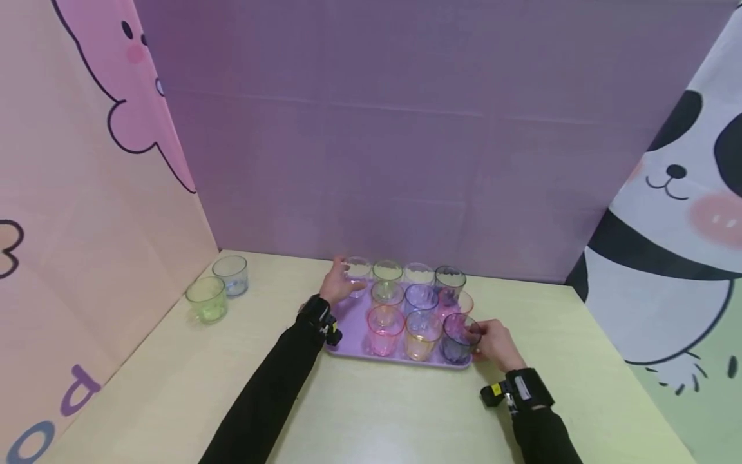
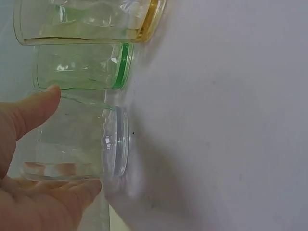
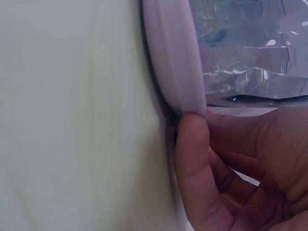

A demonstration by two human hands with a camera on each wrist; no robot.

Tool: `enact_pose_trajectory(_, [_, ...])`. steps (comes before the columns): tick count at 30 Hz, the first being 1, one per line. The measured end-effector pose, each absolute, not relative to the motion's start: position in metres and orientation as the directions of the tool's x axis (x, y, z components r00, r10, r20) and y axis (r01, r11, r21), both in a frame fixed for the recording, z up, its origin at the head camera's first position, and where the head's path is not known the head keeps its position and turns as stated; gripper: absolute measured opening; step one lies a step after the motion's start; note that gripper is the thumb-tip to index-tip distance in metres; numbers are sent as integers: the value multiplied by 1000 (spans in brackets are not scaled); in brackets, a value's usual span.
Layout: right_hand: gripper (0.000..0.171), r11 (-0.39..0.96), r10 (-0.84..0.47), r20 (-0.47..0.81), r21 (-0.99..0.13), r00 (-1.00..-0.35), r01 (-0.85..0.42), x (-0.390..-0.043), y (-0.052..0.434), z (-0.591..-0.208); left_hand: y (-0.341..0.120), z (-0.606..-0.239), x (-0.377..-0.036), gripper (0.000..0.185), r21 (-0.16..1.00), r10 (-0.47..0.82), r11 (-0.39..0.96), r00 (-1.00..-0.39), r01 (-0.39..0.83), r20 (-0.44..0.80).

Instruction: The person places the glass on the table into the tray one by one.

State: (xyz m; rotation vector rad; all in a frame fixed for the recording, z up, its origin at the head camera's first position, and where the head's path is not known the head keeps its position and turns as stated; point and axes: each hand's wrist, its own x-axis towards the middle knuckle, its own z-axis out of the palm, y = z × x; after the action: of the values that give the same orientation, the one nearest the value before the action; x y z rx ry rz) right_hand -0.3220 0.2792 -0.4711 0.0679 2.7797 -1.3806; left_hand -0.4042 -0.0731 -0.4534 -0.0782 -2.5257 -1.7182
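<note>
A clear cup (image 1: 357, 274) stands at the far-left corner of the lilac tray (image 1: 350, 335), gripped by the left hand (image 1: 335, 283). The right hand (image 1: 493, 341) holds the purple cup (image 1: 458, 338) at the tray's near-right corner. Two more cups (image 1: 219, 290) stand by the desk's (image 1: 377, 412) left edge.

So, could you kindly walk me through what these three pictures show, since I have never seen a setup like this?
No machine here: a person in black sleeves wears a camera on the head and one on each wrist. The wide picture comes from the head camera. It shows a pale table with a lilac tray full of coloured glasses, and two more glasses, a green glass and a bluish glass, standing apart at the left. The left hand grips the clear glass at the tray's far left corner; its wrist picture shows that glass up close. The right hand holds the dark purple glass at the near right corner; its wrist picture shows the thumb against the tray's rim.
</note>
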Motion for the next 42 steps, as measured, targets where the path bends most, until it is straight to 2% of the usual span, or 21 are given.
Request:
enact_pose_trajectory(9, [12,608,28,-66,-791,-997,69,-321,279,-470,-73,-458,-407,85,910,-16,408,-995,80,94])
enact_pose_trajectory(14, [9,604,14,-56,-795,-998,53,-320,279,-470,-72,-459,-408,87,911,-18,406,-996,74,89])
enact_pose_trajectory(19, [9,591,20,-63,-804,-998,63,-319,278,-470,-74,-458,-404,94,909,-10,412,-997,66,77])
enact_pose_trajectory(26, [6,593,18,-52,-804,-998,52,-317,278,-469,-79,-456,-403,105,869,22,489,-997,81,80])
enact_pose_trajectory(34, [7,572,14,-58,-818,-998,56,-317,279,-470,-92,-456,-399,91,864,27,498,-997,74,69])
enact_pose_trajectory(42, [7,595,22,-63,-801,-998,64,-318,279,-469,-112,-448,-392,72,875,-75,481,-992,56,105])
